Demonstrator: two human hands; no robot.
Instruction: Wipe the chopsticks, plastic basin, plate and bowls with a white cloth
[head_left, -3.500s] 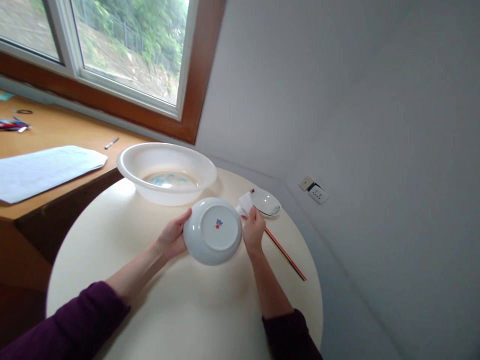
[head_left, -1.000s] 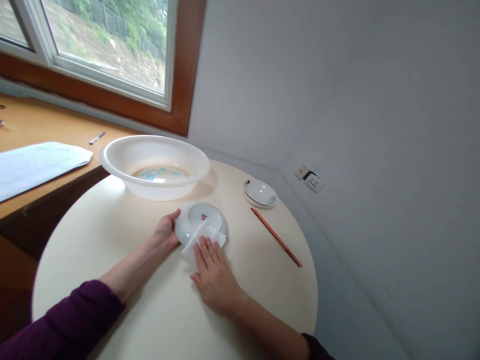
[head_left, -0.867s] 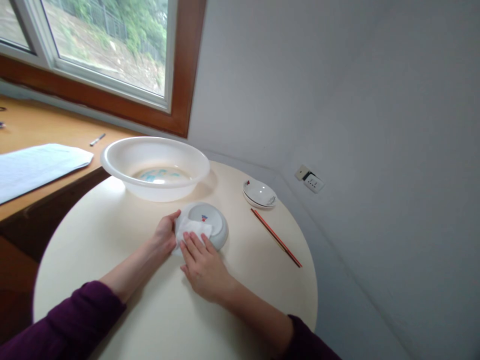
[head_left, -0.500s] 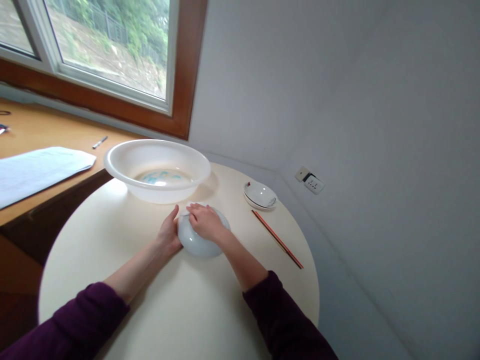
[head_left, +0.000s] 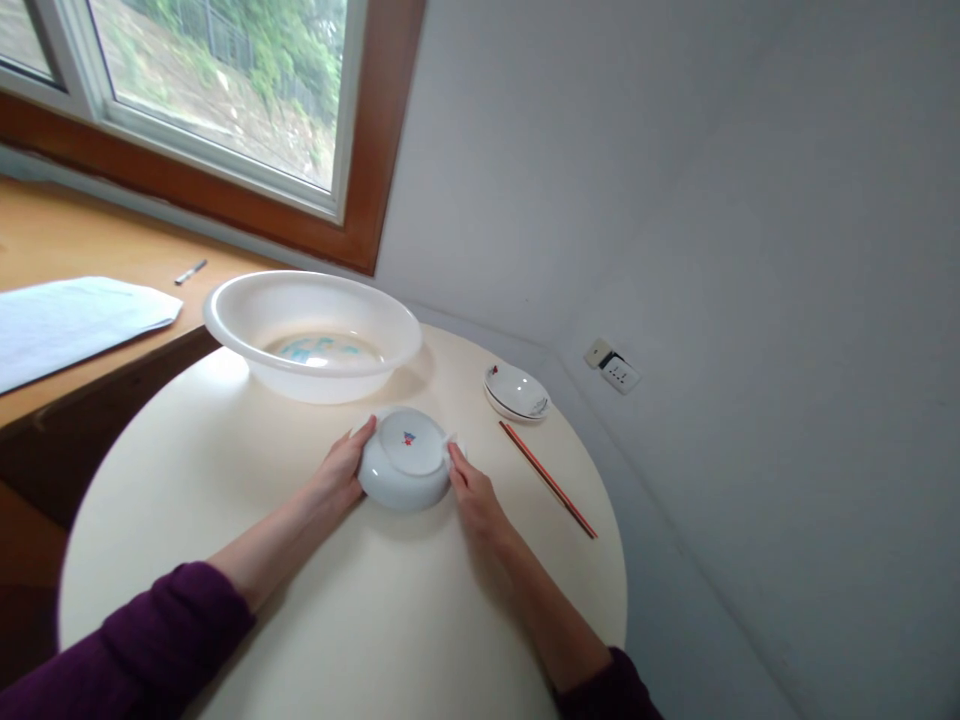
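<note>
A white bowl is tilted with its underside toward me, and a small blue and red mark shows on its base. My left hand is closed on the bowl's left edge, thumb on top. At the right edge, my right hand pinches a thin white wipe against the bowl; whether it is cloth or paper I cannot tell. The fingers beneath the bowl are hidden.
A large translucent basin with some liquid stands behind the bowl on the round table. To the right are small white dishes and a pair of chopsticks. A desk with papers and a pen adjoins at left.
My right hand has moved from the top of the bowl to its right edge with the white wipe, uncovering the base mark. My left hand keeps its hold.
</note>
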